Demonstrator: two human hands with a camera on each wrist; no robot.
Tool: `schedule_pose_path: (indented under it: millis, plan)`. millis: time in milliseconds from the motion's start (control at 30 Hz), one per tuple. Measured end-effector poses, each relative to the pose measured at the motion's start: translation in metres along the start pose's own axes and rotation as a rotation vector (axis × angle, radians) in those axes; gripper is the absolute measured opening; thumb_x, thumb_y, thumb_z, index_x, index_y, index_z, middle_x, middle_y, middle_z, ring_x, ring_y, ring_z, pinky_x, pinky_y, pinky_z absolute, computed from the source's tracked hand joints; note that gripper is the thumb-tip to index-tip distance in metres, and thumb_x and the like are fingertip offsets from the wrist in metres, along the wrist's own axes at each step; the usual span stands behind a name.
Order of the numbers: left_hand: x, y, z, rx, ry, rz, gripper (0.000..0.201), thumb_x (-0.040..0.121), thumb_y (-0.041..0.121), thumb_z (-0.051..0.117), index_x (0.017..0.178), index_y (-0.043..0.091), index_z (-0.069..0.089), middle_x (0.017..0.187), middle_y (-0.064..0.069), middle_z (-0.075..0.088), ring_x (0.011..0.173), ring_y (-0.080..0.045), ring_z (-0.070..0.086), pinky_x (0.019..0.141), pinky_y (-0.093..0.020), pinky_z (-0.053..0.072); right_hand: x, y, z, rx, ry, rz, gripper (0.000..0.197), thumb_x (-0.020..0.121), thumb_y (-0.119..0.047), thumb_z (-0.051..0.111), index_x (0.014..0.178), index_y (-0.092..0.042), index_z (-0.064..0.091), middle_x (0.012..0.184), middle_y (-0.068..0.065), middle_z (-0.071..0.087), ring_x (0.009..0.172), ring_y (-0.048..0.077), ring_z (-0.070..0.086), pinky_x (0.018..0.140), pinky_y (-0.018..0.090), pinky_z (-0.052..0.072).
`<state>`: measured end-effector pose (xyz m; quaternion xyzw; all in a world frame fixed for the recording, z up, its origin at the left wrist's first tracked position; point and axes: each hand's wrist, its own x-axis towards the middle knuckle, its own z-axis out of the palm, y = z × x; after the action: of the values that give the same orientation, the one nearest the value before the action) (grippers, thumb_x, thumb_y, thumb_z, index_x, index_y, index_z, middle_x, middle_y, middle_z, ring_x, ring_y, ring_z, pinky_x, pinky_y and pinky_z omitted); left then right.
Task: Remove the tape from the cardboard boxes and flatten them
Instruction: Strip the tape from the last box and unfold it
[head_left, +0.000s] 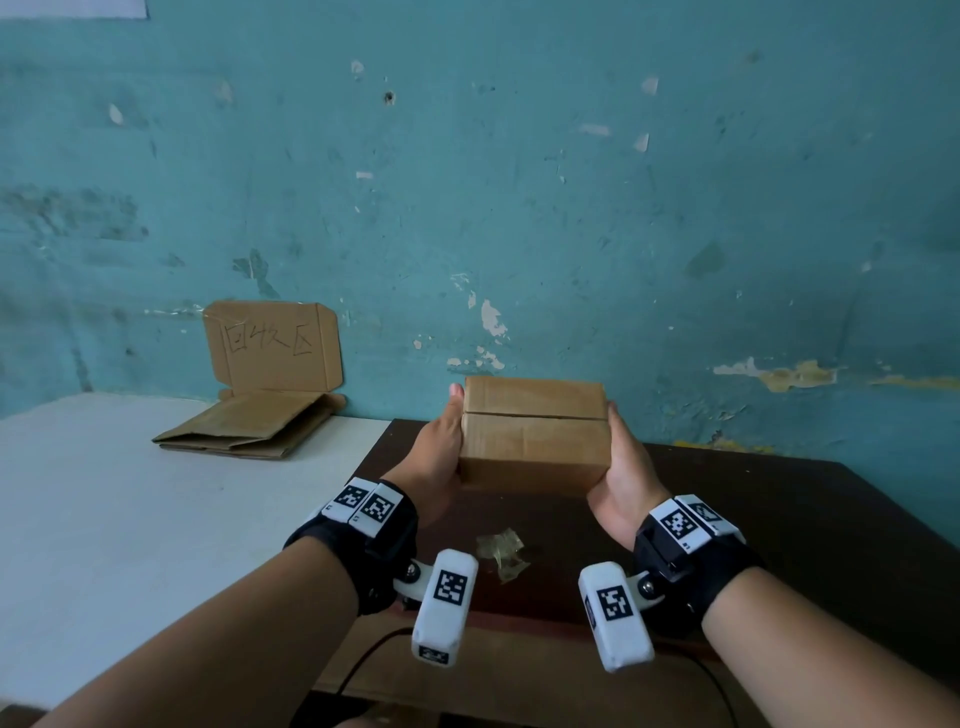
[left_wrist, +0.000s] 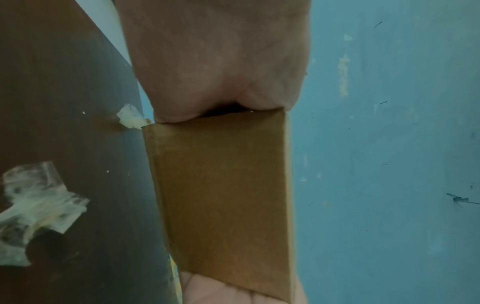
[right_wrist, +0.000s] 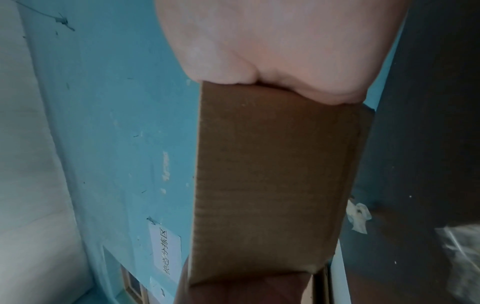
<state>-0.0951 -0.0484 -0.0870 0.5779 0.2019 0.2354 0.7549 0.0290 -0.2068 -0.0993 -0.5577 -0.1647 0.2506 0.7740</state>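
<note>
A small brown cardboard box is held between both hands over the dark brown table. A seam between its two flaps runs across the face turned up to me. My left hand grips its left end, thumb lying up along the edge. My right hand grips the right end. The fingers of both are hidden behind the box. In the wrist views each palm presses on an end of the box. A crumpled wad of clear tape lies on the table just in front of the box.
Several flattened cardboard boxes are stacked on the white table at the left. Behind them a cardboard sign leans on the teal wall. A smaller tape scrap lies on the dark table. A black cable hangs at its near edge.
</note>
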Motion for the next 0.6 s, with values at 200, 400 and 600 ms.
schedule_pose_path:
  millis: [200,400,600]
  plan:
    - [0.005,-0.011,-0.004,-0.079,-0.01,-0.023,0.064,0.104,0.061,0.031,0.134,0.014,0.063,0.12,-0.013,0.074,0.115,-0.032,0.069,0.104,-0.06,0.049,-0.005,-0.003,0.0,-0.03,-0.062,-0.022,0.056,0.108,-0.054,0.031,0.134,-0.016,0.062,0.127,0.018,0.07,0.112,0.03,0.068,0.081,0.042,0.056]
    - [0.01,-0.001,-0.009,-0.077,-0.057,-0.02,0.113,0.06,0.101,0.047,0.14,0.022,0.06,0.139,-0.01,0.062,0.126,-0.029,0.061,0.106,-0.056,0.048,-0.012,-0.013,0.003,-0.139,-0.146,-0.029,0.091,0.065,-0.082,0.07,0.14,-0.032,0.057,0.136,0.0,0.067,0.127,0.022,0.061,0.109,0.052,0.045]
    - [0.001,-0.002,0.008,0.164,-0.095,0.22,0.043,0.093,0.042,0.07,0.129,0.02,0.062,0.118,-0.013,0.072,0.093,-0.022,0.075,0.066,-0.035,0.06,-0.012,-0.004,0.01,-0.293,-0.007,-0.244,0.047,0.08,-0.037,0.084,0.12,-0.028,0.061,0.114,-0.003,0.074,0.107,0.014,0.069,0.09,0.033,0.055]
